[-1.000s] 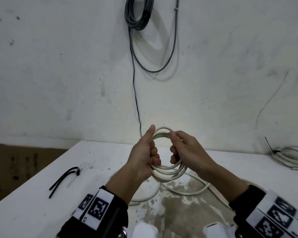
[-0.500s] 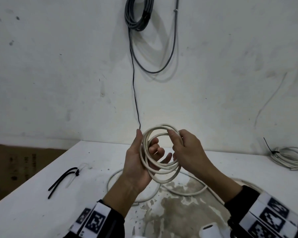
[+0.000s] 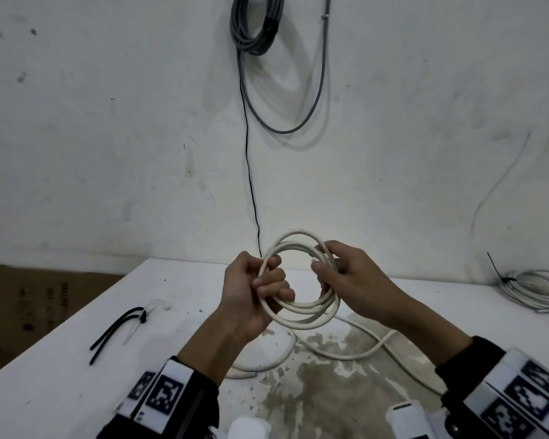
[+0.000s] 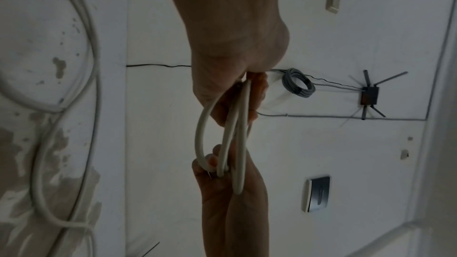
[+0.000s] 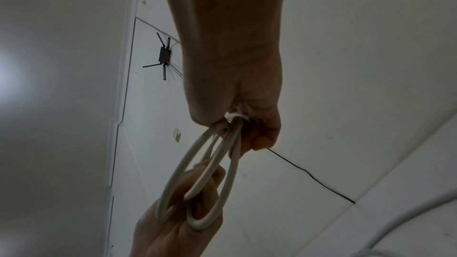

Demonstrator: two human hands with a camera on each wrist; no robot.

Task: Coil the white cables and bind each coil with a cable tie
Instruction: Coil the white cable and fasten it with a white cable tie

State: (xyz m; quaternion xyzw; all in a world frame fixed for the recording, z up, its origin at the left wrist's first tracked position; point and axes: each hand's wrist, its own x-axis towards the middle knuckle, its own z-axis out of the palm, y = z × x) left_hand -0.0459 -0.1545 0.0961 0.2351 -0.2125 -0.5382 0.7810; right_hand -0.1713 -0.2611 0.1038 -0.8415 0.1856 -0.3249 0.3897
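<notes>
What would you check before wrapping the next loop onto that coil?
1. Left hand grips the coil: ok.
2. Right hand grips the coil's other side: ok.
3. Loops lie snug together: not ok, they splay apart in the wrist views.
4. Loose cable left on the table to wind: ok.
5. Loose cable free of knots: cannot tell, part runs out of view.
6. Black ties on the table: ok.

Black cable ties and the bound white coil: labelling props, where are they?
Black plastic cable ties [image 3: 116,331], head view, mid-strap.
Bound white cable coil [image 3: 534,291], head view, on its loops.
</notes>
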